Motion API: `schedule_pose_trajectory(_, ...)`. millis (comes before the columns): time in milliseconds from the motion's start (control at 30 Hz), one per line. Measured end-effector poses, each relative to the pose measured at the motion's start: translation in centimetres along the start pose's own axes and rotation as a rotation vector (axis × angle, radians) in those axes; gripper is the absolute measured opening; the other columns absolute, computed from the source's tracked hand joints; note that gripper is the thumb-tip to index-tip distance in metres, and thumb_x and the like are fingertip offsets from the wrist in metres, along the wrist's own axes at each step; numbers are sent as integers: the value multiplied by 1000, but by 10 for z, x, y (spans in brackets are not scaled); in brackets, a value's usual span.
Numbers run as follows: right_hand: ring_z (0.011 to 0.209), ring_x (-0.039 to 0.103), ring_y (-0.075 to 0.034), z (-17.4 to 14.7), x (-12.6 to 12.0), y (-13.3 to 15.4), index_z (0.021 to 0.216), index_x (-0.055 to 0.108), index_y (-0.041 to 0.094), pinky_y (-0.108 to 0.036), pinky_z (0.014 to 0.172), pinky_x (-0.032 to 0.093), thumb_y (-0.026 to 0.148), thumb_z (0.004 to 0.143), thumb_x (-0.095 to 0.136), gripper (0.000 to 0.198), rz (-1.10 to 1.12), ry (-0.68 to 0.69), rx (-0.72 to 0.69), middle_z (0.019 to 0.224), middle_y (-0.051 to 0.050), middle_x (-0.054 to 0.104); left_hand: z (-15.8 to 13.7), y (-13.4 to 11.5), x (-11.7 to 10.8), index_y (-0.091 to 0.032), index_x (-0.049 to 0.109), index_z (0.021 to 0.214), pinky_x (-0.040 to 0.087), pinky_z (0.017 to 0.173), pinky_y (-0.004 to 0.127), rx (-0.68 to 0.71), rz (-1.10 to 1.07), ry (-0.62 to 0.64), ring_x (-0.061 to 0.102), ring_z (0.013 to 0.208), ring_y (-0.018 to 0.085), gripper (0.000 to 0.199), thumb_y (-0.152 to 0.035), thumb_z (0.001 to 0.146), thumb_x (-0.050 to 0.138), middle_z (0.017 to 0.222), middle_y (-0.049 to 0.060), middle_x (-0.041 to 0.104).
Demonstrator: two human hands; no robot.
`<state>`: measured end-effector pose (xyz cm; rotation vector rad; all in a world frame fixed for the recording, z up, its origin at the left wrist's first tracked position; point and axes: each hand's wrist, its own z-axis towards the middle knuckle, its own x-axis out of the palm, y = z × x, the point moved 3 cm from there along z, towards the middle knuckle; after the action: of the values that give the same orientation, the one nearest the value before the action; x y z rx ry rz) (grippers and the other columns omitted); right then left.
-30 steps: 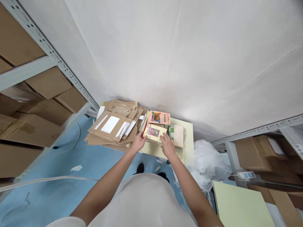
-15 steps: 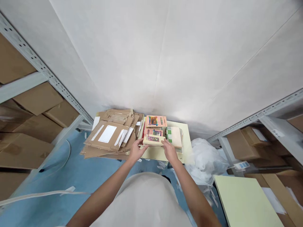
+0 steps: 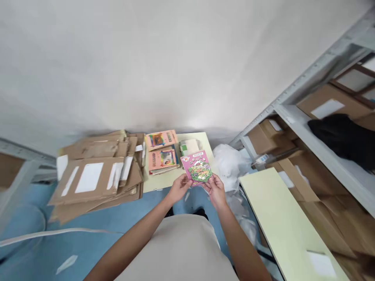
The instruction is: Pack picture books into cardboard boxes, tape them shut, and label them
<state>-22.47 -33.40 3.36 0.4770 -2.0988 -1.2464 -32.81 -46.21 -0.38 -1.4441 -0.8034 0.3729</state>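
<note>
Pinching pink book (image 3: 195,167) by lower edges, left hand (image 3: 179,189), right hand (image 3: 216,190), near table edge (image 3: 158,186)

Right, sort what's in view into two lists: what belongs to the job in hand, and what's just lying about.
Likely part of the job:
- pink booklet, held in the left hand and right hand
- peach-covered books on the pale table

Seemingly just lying about:
- flattened cardboard
- white plastic
- paper scrap on the floor
</note>
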Motion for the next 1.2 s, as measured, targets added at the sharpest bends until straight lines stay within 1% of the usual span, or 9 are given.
schedule_pose_trajectory(167, 76, 66, -13, -25, -67, 8, 96, 63, 26, -29, 70, 57, 47, 71, 75, 35, 129, -193, -79, 90, 1, 69, 11, 11, 80, -17, 56, 105, 53, 76, 35, -49, 87, 213, 64, 72, 17, 40, -51, 83, 59, 94, 8, 69)
schedule_pose_trajectory(333, 75, 65, -18, -60, -169, 30, 82, 69, 22, -33, 74, 56, 51, 68, 75, 33, -94, -371, -209, 80, -3, 70, 24, 21, 163, -18, 58, 105, 52, 63, 29, -61, 286, 470, 61, 66, 16, 36, -48, 85, 55, 86, 6, 68)
schedule_pose_trajectory(533, 96, 66, -25, -99, -280, 78, 115, 67, 25, -41, 84, 54, 57, 68, 72, 57, -181, -269, -312, 113, -7, 70, 29, 52, 272, -17, 62, 107, 44, 54, 24, -115, 391, 747, 52, 52, 12, 37, -46, 85, 54, 69, 0, 61)
schedule_pose_trajectory(600, 94, 66, -24, -108, -318, 98, 120, 64, 23, -39, 80, 56, 60, 69, 70, 62, -153, -342, -323, 114, -8, 69, 26, 62, 309, -17, 63, 107, 44, 55, 24, -157, 388, 851, 52, 52, 11, 38, -46, 85, 54, 70, 1, 62)
schedule_pose_trajectory(733, 79, 66, -19, -125, -387, 131, 125, 60, 17, -35, 68, 58, 63, 71, 65, 70, -94, -623, -271, 97, -7, 71, 15, 74, 370, -19, 63, 116, 49, 60, 28, -228, 381, 1024, 57, 53, 12, 44, -49, 86, 52, 82, 3, 68)
schedule_pose_trajectory(833, 72, 64, -16, -136, -419, 139, 118, 62, 14, -32, 61, 57, 60, 70, 66, 67, -109, -739, -245, 89, -6, 68, 10, 80, 401, -19, 63, 119, 53, 77, 35, -263, 340, 1093, 66, 77, 19, 48, -51, 85, 54, 99, 8, 71)
schedule_pose_trajectory(933, 67, 62, -14, -144, -436, 134, 102, 65, 15, -28, 55, 56, 59, 72, 64, 53, -117, -805, -280, 84, -4, 67, 8, 89, 417, -19, 60, 126, 51, 89, 39, -347, 318, 1070, 66, 97, 23, 53, -51, 83, 58, 111, 10, 70)
schedule_pose_trajectory(1067, 64, 61, -13, -146, -448, 116, 96, 63, 16, -25, 52, 54, 60, 72, 63, 50, -25, -883, -253, 77, -3, 65, 12, 108, 423, -18, 61, 122, 54, 82, 36, -497, 358, 965, 68, 92, 23, 57, -50, 75, 68, 104, 10, 72)
schedule_pose_trajectory(1200, 68, 62, -13, -141, -459, 111, 106, 63, 17, -25, 55, 56, 59, 74, 61, 53, 3, -897, -237, 84, -4, 67, 27, 121, 435, -15, 67, 103, 55, 81, 37, -484, 368, 902, 68, 89, 23, 46, -48, 71, 71, 101, 11, 72)
